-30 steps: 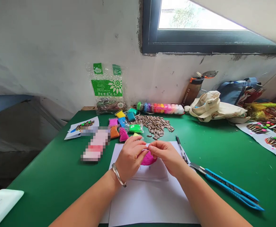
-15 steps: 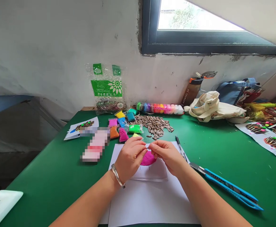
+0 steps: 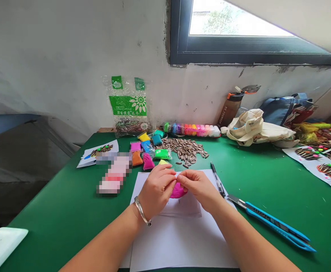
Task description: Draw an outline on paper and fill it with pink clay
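My left hand, with a silver bracelet at the wrist, is pinched closed above the white paper. Its fingertips meet those of my right hand, which is also in a pinch. Whatever lies between the fingertips is too small and hidden to make out. Just beneath them, a flat magenta clay shape is partly covered by the fingers, on a smaller sheet with short drawn lines below the shape.
Behind the hands are coloured clay packets and a seed pile. A black pen and blue cutter lie right. A seed bag stands against the wall; a bottle is back right.
My right hand has shifted slightly left, bringing its fingertips against those of my left hand. The small gap between them has closed, and they cover more of the magenta shape.
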The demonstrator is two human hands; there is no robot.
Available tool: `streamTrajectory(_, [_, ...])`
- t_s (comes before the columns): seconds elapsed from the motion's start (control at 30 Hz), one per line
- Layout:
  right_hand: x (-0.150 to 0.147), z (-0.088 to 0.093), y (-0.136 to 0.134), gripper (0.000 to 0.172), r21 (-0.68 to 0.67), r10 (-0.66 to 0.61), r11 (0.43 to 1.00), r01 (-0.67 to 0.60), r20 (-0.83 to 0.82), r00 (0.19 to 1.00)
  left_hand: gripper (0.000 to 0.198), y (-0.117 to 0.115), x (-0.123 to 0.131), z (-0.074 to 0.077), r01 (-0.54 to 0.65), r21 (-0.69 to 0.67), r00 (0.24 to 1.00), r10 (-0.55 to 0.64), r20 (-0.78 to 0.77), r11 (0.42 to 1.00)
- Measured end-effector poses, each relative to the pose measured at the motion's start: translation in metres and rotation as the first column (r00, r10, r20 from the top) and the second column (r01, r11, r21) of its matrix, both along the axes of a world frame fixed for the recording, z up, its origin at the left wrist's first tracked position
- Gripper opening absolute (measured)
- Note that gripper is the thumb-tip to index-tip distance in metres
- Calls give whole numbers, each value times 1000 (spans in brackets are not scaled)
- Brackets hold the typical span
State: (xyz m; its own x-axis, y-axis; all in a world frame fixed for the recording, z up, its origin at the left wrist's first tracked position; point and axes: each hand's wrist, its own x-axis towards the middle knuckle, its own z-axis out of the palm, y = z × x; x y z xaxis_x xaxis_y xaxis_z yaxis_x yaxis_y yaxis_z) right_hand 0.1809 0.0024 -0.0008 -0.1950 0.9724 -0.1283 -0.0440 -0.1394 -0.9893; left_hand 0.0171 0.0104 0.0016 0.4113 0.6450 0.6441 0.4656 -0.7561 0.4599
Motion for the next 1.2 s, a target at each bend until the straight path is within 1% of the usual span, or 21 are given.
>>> streamTrajectory(0.2, [2, -2, 0, 28, 3, -5, 1000, 5, -16, 1000, 14, 0, -1, 0, -11, -40, 1000, 11, 6, 999])
streamTrajectory(0.47, [2, -4, 0, 22, 16, -1, 1000, 1, 21, 1000, 13, 0, 0, 1, -1, -34, 1000, 0, -15, 999])
streamTrajectory(0.83, [2, -5, 0, 16, -2, 0, 1000, 0, 7, 1000, 14, 1, -1, -1, 9, 0, 1000, -9, -24, 1000])
streamTrajectory(1.07, [-1, -7, -1, 16, 11, 10, 1000, -11, 45, 999, 15, -1, 0, 2, 14, -40, 999, -15, -32, 999])
streamTrajectory(1.2, [-1, -5, -1, 15, 35, -48, 998, 45, 74, 996, 13, 0, -2, 3, -2, -91, 1000, 1, -11, 996])
